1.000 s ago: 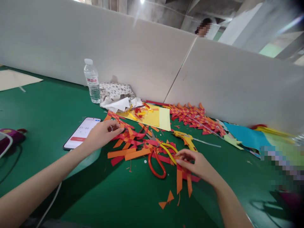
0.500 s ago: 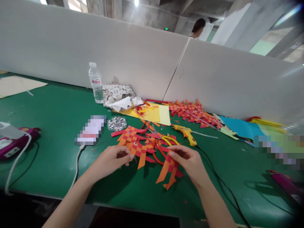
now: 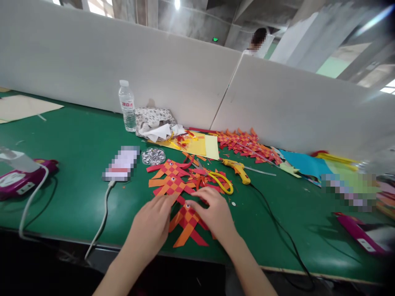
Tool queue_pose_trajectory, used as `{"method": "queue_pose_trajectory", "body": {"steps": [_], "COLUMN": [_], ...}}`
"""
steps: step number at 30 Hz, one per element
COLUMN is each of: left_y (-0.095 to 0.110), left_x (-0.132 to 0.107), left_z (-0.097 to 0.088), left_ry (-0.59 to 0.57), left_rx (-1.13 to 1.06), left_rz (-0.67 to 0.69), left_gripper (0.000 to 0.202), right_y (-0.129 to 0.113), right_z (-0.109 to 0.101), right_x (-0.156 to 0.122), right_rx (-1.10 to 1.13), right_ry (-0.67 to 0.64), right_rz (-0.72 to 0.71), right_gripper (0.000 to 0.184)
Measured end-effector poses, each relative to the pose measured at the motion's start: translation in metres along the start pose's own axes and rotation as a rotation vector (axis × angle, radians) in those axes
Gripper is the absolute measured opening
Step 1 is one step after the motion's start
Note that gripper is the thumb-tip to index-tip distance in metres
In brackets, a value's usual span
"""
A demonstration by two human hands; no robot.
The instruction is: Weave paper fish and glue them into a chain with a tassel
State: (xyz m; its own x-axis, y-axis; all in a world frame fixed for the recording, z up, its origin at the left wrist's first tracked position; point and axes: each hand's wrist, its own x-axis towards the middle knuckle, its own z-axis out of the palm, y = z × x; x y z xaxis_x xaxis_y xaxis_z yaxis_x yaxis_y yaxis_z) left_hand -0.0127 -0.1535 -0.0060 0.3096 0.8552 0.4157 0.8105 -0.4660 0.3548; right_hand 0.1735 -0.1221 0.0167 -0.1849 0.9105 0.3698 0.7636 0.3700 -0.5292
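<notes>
A woven paper fish [image 3: 189,224] in red and orange strips, with a googly eye, lies between my hands near the table's front edge. My right hand [image 3: 214,209] is closed at its upper right side, the thumb beside the eye. On its left is my left hand [image 3: 152,222], back upward and fingers bent, with the fingertips partly hidden. Just beyond lie two more woven paper fish [image 3: 173,185], also with googly eyes. Yellow-handled scissors [image 3: 226,187] rest on red and orange paper scraps behind my right hand. A clear tub of googly eyes [image 3: 153,156] stands past the fish.
A yellow glue gun [image 3: 237,169] lies to the right, its black cord running forward. Further back are a pile of woven fish [image 3: 249,146], yellow paper sheets [image 3: 211,148] and a water bottle [image 3: 127,107]. A phone [image 3: 121,163] on a white cable lies left.
My right hand has brought its paper fish leftward and set it beside the others; an eye now shows on it. My left hand has moved to that fish. The view has shifted slightly.
</notes>
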Motion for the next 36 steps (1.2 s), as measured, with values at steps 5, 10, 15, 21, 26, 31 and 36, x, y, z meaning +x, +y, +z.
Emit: {"method": "queue_pose_trajectory", "body": {"steps": [5, 10, 15, 21, 26, 31, 36], "left_y": [0.01, 0.008, 0.009, 0.01, 0.01, 0.011, 0.011], "left_x": [-0.005, -0.006, -0.01, -0.009, -0.011, -0.016, -0.017], "left_z": [0.013, 0.01, 0.008, 0.01, 0.014, 0.02, 0.019], "left_ry": [-0.03, -0.037, -0.033, -0.012, -0.04, 0.036, 0.02], "left_rx": [-0.051, -0.097, -0.077, -0.042, -0.058, -0.094, -0.061], "left_rz": [0.115, 0.12, 0.197, 0.203, 0.208, 0.146, 0.119], "left_gripper": [0.034, 0.036, 0.028, 0.031, 0.034, 0.03, 0.03], "right_y": [0.064, 0.144, 0.164, 0.136, 0.079, 0.051, 0.053], "right_z": [-0.045, -0.058, -0.05, -0.044, -0.012, 0.005, 0.007], "right_x": [0.044, 0.067, 0.062, 0.069, 0.06, 0.045, 0.042], "right_rx": [-0.352, -0.571, -0.552, -0.152, 0.258, 0.211, 0.094], "right_ry": [0.343, 0.264, 0.237, 0.41, 0.311, 0.179, 0.164], "right_rz": [0.068, 0.422, 0.514, 0.514, 0.162, 0.044, -0.036], "right_gripper": [0.032, 0.055, 0.052, 0.042, 0.05, 0.053, 0.048]}}
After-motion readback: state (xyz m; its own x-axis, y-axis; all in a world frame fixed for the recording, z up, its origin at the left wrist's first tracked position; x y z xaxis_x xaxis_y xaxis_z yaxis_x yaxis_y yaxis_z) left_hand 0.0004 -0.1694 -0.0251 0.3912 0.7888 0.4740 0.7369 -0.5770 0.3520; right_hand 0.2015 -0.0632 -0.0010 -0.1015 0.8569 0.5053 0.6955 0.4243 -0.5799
